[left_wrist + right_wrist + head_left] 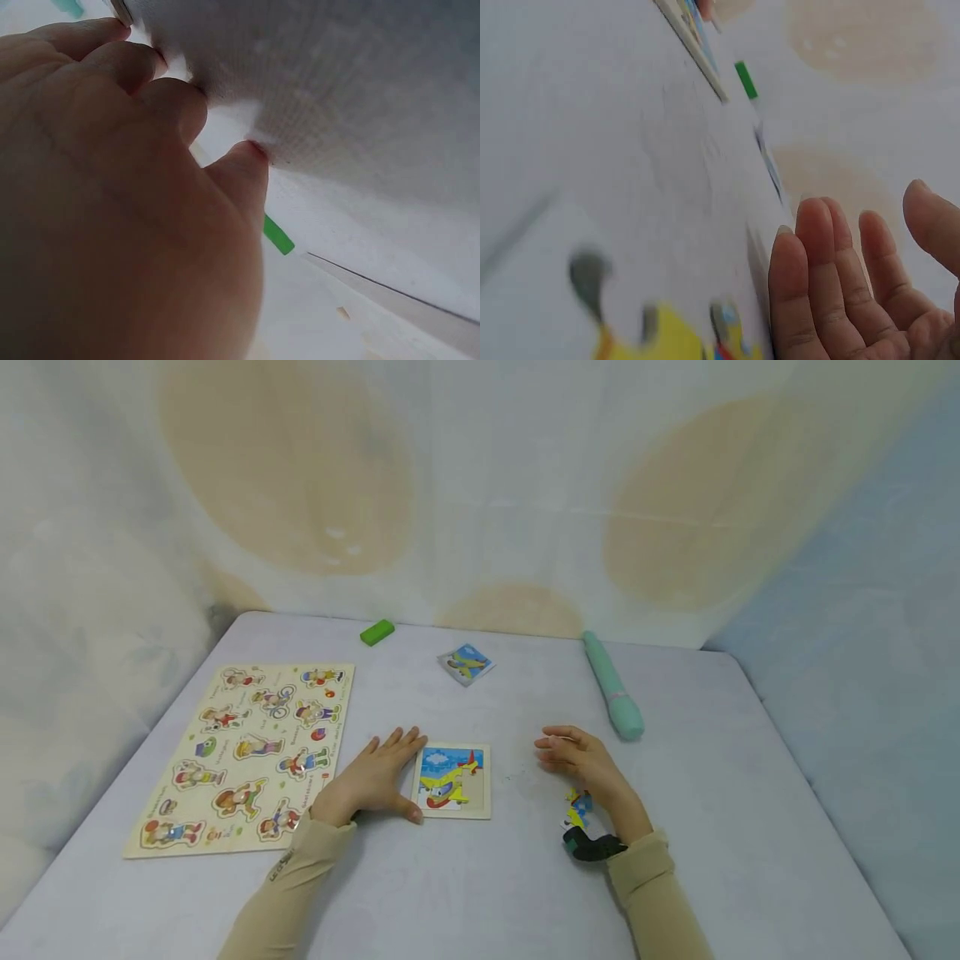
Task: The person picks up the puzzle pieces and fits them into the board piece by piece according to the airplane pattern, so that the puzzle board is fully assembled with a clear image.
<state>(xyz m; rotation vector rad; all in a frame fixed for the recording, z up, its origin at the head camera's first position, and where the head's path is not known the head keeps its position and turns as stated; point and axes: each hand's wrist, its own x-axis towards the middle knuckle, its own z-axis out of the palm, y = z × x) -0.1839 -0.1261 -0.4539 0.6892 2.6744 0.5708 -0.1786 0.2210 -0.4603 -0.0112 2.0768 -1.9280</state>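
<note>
A small square jigsaw tray (487,785) with an airplane picture lies on the table, with a pale gap at the lower right of its picture. My left hand (371,782) is spread flat at its left side, thumb and fingertips at that edge. Off to the right, my right hand (588,768) is raised above the table, fingers extended and holding nothing. Beneath its wrist lie loose yellow and blue puzzle pieces (576,808), partly hidden in the head view. The right wrist view shows blurred pieces (660,337) beside the straight fingers (821,285).
A large wooden puzzle board (273,777) with sports figures lies at the left. Toward the back are a green block (377,632) and a small airplane picture card (467,665). A long teal rolled object (611,685) lies at the back right.
</note>
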